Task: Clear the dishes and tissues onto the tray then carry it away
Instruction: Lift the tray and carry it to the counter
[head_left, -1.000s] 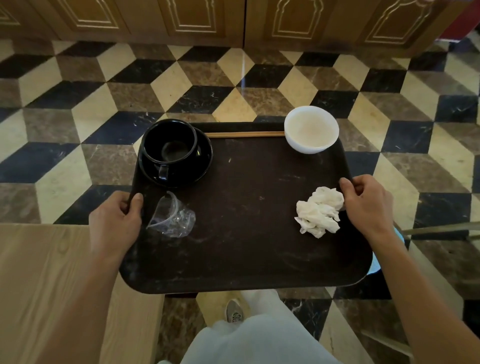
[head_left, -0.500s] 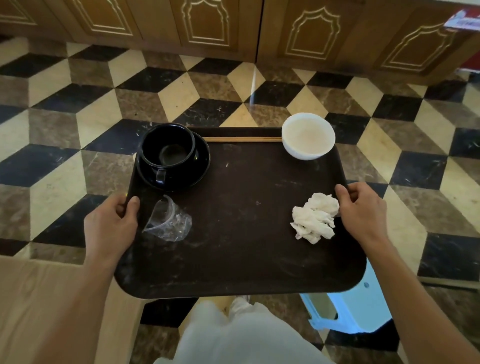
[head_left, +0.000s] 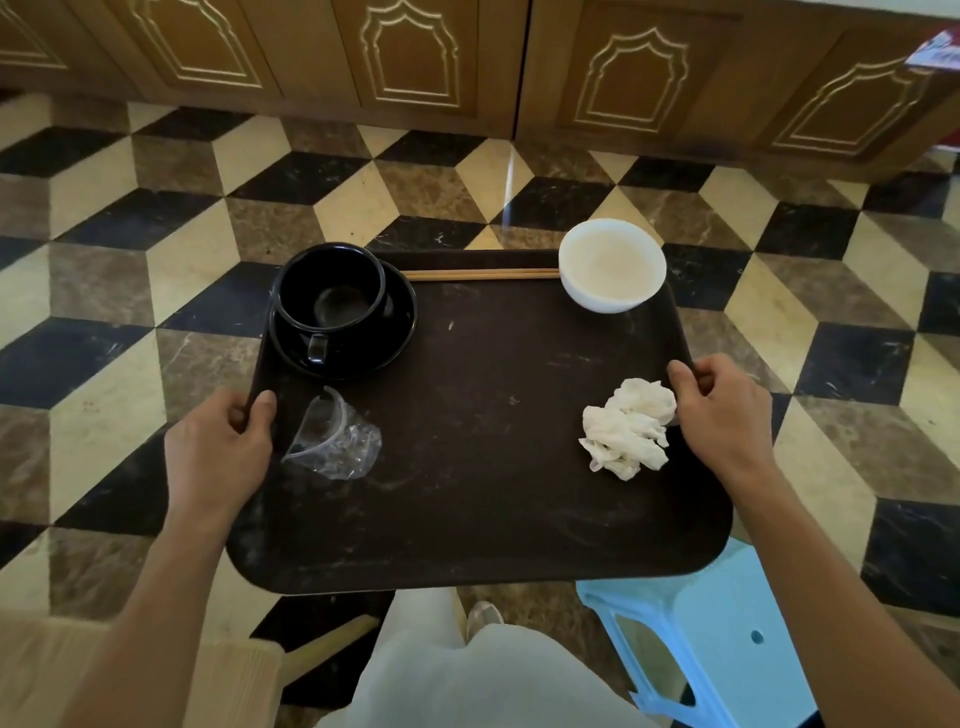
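I hold a dark brown tray (head_left: 467, 499) level above the patterned floor. My left hand (head_left: 221, 447) grips its left rim and my right hand (head_left: 722, 415) grips its right rim. On the tray's far left a black cup (head_left: 330, 291) stands on a black saucer (head_left: 384, 338). A clear plastic cup (head_left: 332, 441) lies on its side near my left thumb. Wooden chopsticks (head_left: 480, 274) lie along the far edge. A white bowl (head_left: 612, 265) sits at the far right corner. Crumpled white tissue (head_left: 626, 428) lies beside my right hand.
A light blue plastic stool (head_left: 727, 634) stands on the floor under the tray's near right corner. A wooden table corner (head_left: 104, 670) is at the lower left. Brown panelled cabinet doors (head_left: 415, 57) run along the far side of the chequered floor (head_left: 156, 234).
I have carried the tray away from the wooden table toward the cabinets. The table has slid out to the lower left and the blue stool has come into view. Both grips are unchanged.
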